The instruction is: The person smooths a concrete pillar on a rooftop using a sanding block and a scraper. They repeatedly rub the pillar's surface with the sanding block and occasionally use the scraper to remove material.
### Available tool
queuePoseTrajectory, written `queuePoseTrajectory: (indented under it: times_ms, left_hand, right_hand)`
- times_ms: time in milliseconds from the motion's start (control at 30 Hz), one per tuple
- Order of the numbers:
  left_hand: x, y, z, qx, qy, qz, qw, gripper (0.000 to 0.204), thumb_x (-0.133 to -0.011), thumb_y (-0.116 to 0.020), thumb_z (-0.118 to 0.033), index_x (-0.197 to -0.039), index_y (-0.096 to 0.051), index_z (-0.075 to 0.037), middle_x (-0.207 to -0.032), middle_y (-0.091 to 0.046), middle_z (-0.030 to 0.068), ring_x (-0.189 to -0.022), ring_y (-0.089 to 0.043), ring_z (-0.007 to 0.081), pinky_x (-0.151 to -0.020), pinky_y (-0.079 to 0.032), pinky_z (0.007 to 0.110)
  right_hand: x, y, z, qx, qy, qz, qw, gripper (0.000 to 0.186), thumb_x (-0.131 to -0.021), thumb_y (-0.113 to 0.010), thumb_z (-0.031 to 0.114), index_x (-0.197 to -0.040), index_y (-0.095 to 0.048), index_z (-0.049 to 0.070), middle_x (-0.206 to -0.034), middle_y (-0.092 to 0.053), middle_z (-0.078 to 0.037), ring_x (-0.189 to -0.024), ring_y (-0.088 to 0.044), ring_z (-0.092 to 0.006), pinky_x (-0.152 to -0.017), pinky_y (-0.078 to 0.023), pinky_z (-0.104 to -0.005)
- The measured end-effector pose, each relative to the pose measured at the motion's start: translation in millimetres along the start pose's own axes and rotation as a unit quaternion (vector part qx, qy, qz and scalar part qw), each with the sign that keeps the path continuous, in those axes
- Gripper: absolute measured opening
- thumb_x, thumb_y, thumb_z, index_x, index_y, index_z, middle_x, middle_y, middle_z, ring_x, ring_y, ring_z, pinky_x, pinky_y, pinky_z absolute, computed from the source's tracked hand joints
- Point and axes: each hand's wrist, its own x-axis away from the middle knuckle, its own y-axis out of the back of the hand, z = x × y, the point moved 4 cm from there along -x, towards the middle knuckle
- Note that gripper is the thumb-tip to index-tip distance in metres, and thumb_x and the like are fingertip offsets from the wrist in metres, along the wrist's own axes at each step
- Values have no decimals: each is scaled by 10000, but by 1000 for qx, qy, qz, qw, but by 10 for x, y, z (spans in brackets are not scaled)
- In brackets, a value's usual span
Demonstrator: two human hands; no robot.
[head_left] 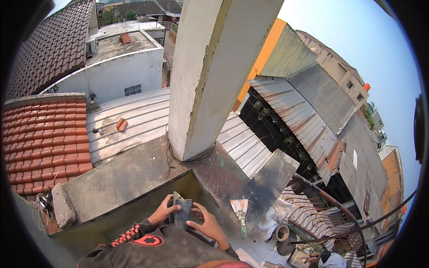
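My left hand point(162, 211) grips a dark grey, slightly curved sheet point(182, 214) by its left side, thumb in front. The sheet looks like sandpaper, with a pale yellowish edge at the top, but I cannot be sure. On its other side, my right hand point(209, 224) has its thumb and fingers curled at the right edge. Both hands are close to my body, just in front of the wall below a concrete ledge point(129, 178). To the right of my hands, a putty knife point(240, 209) with a stained blade and green handle lies at the ledge's edge.
A tall square pillar point(196, 80) with chipped edges rises from the ledge, with wire around its base. A rough concrete block point(64, 206) sits at the ledge's left end. Beyond lie metal roofing point(138, 109) and red tiles point(47, 143). A curved railing point(328, 196) stands lower right.
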Motion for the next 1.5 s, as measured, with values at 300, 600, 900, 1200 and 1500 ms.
queuePoseTrajectory:
  times_ms: [300, 600, 900, 1200, 1500]
  left_hand:
    - [-51, 387, 67, 48, 46, -2, 998, 560, -912, -708, -206, -1370, -448, -17, -1281, -590, 95, -1197, -548, 174, -1068, -411, 349]
    - [-126, 508, -138, 54, 45, 39, 997, 575, -902, -718, -200, -1374, -450, -11, -1235, -600, 72, -1157, -561, 157, -1053, -414, 336]
    - [-203, 515, -178, 46, 42, 67, 996, 592, -902, -719, -200, -1391, -445, -12, -1255, -601, 76, -1178, -558, 159, -1052, -411, 331]
    - [-216, 501, -226, 36, 50, 75, 995, 571, -911, -707, -231, -1376, -460, -11, -1257, -603, 85, -1188, -555, 167, -1064, -402, 336]
    - [-224, 510, -275, 52, 39, 42, 997, 606, -905, -715, -265, -1391, -451, -18, -1251, -604, 88, -1183, -553, 173, -1054, -405, 342]
  right_hand:
    - [694, 980, -289, 339, -164, -331, 865, 716, -772, -840, 372, -1358, -567, 66, -1288, -593, -197, -1256, -508, -380, -1058, -416, -483]
    - [1057, 807, -886, 306, -278, -342, 844, 830, -760, -842, 291, -1471, -451, 110, -1360, -520, -212, -1294, -484, -410, -1080, -406, -494]
    - [1254, 712, -948, 318, -279, -399, 814, 603, -842, -769, 152, -1390, -525, 83, -1266, -543, -228, -1185, -552, -429, -1021, -456, -479]
    - [1065, 458, -570, 179, -254, -331, 891, 845, -935, -669, 268, -1600, -165, 135, -1475, -445, -325, -1328, -471, -501, -1085, -403, -512]
    - [347, -88, -434, 79, -115, -327, 935, 554, -984, -537, 182, -1512, -384, 116, -1066, -624, -181, -818, -631, -279, -768, -503, -395]
